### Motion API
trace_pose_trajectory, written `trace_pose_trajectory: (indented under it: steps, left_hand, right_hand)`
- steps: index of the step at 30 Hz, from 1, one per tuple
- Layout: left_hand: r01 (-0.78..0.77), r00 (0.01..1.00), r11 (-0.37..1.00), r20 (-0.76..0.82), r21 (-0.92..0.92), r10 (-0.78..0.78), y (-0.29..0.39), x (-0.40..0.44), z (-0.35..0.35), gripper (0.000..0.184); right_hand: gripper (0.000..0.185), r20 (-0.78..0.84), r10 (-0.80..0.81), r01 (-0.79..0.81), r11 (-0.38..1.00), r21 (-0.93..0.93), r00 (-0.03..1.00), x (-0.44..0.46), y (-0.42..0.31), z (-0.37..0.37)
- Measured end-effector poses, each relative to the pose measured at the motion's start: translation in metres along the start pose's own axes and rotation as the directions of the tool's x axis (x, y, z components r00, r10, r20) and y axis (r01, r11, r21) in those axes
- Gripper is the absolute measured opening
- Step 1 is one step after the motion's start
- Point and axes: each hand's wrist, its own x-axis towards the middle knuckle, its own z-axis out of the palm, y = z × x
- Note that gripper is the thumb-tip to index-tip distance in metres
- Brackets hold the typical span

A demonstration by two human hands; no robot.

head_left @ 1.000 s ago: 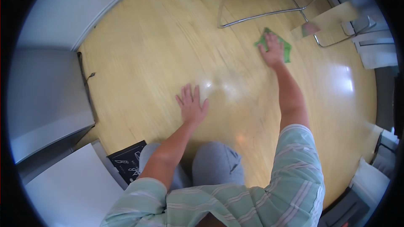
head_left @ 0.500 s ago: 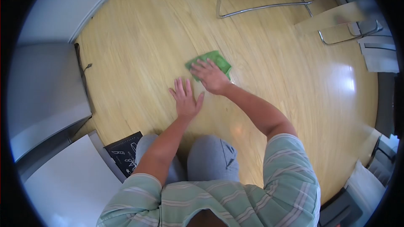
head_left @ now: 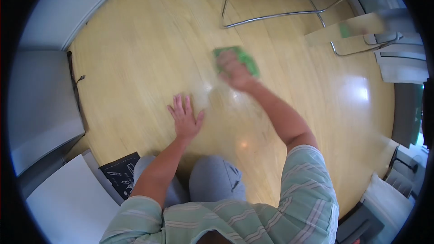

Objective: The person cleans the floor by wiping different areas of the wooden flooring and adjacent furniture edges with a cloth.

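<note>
A green cloth (head_left: 249,63) lies on the wooden floor (head_left: 149,58) ahead of my knees. On top of it is my right hand (head_left: 236,69), pressing it to the boards; both are smeared by motion, and the palm hides part of the cloth. My left hand (head_left: 185,120) rests flat on the floor, nearer to me and to the left, with its fingers spread and nothing in them.
A chair's metal frame (head_left: 271,18) stands ahead to the right. At left are a grey cabinet (head_left: 45,104), a dark cable (head_left: 76,86), a white panel (head_left: 81,199) and a black printed box (head_left: 120,174). My grey-trousered knee (head_left: 214,178) is on the floor.
My right hand has swept the cloth forward and to the right, away from my left hand. My left hand stays planted on the floor; the whole view has shifted slightly.
</note>
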Motion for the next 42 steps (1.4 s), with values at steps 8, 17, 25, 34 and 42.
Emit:
trace_pose_trajectory:
  steps: [8,17,25,34,42]
  left_hand:
    - [-0.001,0.997,0.995,0.072,0.101,-0.006,0.001,0.003,-0.006,0.079]
    - [0.004,1.000,0.999,-0.005,0.051,-0.004,-0.003,0.000,-0.001,0.078]
    - [-0.003,1.000,0.999,0.003,0.051,0.003,0.000,-0.001,-0.001,0.077]
    - [-0.006,0.999,0.997,0.033,0.082,0.003,0.000,0.000,-0.004,0.077]
    - [-0.008,1.000,0.998,-0.017,0.063,0.009,-0.001,-0.001,0.001,0.078]
  right_hand:
    - [0.065,-0.519,0.540,-0.748,0.512,-0.421,0.662,-0.007,0.171,-0.120]
    - [0.061,0.099,0.163,-0.134,0.959,-0.249,0.982,-0.039,-0.104,0.021]
    - [0.059,-0.486,0.546,-0.721,0.614,-0.321,0.682,-0.140,0.072,-0.101]
    - [0.069,-0.535,0.782,-0.947,0.275,-0.164,0.320,-0.106,0.169,-0.173]
    - [0.071,-0.483,0.804,-0.937,0.290,-0.194,0.348,-0.099,0.113,-0.123]
